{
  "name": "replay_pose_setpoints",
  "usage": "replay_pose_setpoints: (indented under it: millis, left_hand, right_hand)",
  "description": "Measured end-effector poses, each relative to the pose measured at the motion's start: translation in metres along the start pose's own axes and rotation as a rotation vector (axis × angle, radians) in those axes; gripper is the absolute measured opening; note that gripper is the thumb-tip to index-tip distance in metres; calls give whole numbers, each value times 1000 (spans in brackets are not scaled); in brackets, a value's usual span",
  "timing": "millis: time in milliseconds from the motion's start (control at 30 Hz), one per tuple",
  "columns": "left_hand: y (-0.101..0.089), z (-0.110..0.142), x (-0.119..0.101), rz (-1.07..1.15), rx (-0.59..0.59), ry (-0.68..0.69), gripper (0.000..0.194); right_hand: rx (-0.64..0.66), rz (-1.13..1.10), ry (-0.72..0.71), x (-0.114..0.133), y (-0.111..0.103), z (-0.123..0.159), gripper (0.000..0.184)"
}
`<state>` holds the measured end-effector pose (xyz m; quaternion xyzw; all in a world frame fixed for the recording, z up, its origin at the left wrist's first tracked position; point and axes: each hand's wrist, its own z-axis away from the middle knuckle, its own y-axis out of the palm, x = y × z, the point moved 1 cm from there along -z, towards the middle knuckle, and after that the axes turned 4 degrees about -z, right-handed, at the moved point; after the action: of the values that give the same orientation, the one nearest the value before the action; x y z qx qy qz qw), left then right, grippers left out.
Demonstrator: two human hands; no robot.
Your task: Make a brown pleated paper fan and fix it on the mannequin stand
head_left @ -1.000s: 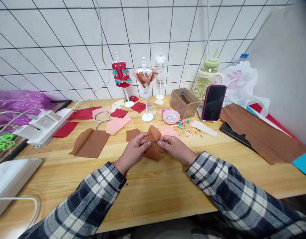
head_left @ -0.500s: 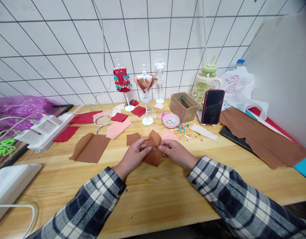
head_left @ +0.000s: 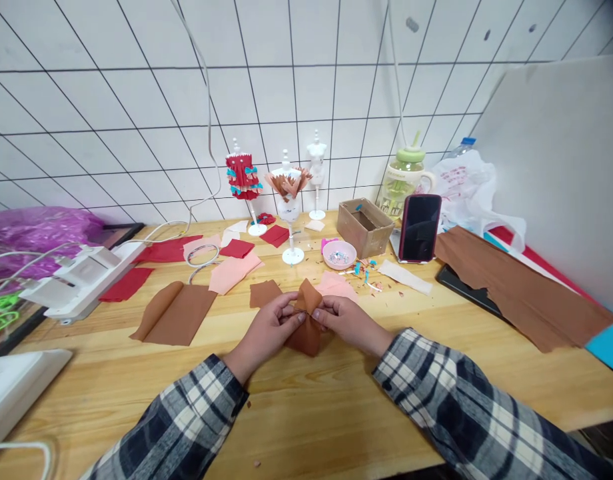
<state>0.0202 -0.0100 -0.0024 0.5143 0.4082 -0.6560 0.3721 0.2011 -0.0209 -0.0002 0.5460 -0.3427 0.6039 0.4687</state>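
Between my two hands is a piece of brown crepe paper [head_left: 306, 339], gathered at its middle so that it flares above and below the pinch. My left hand [head_left: 271, 327] grips its left side between thumb and fingers. From the right, my right hand [head_left: 347, 320] pinches the same gathered middle, close to my left fingertips. A small brown paper piece [head_left: 264, 293] lies just beyond my left hand, and a pink paper piece [head_left: 336, 285] beyond my right. Farther off stands a white mini dress form [head_left: 290, 211] with pointed brown and pink paper round its bust.
Behind stand a red-dressed form [head_left: 244, 177] and a bare form [head_left: 316, 160]. A pink bowl [head_left: 339, 253], cardboard box [head_left: 365, 228], propped phone [head_left: 419, 228] and green-lidded jug [head_left: 406, 177] are right. Brown paper [head_left: 179, 317] and a power strip [head_left: 86, 283] lie left.
The whole scene sits slightly lower because the head view has tilted up. My hands keep hold of the brown paper, whose middle looks more tightly gathered.
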Motion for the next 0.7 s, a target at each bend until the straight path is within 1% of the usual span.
replay_pose_setpoints:
  millis: [133, 267, 567, 700]
  left_hand:
    - [1, 1, -1, 30, 14, -4, 59]
    - [2, 2, -2, 47, 28, -15, 59]
    - [1, 0, 1, 42, 31, 9, 61]
    - [1, 0, 3, 24, 63, 25, 61]
  right_hand:
    - [13, -50, 15, -1, 2, -1, 36]
    - [19, -70, 9, -1, 2, -1, 32]
    - [19, -61, -8, -1, 2, -1, 29]
    - [25, -23, -12, 3, 3, 0, 26]
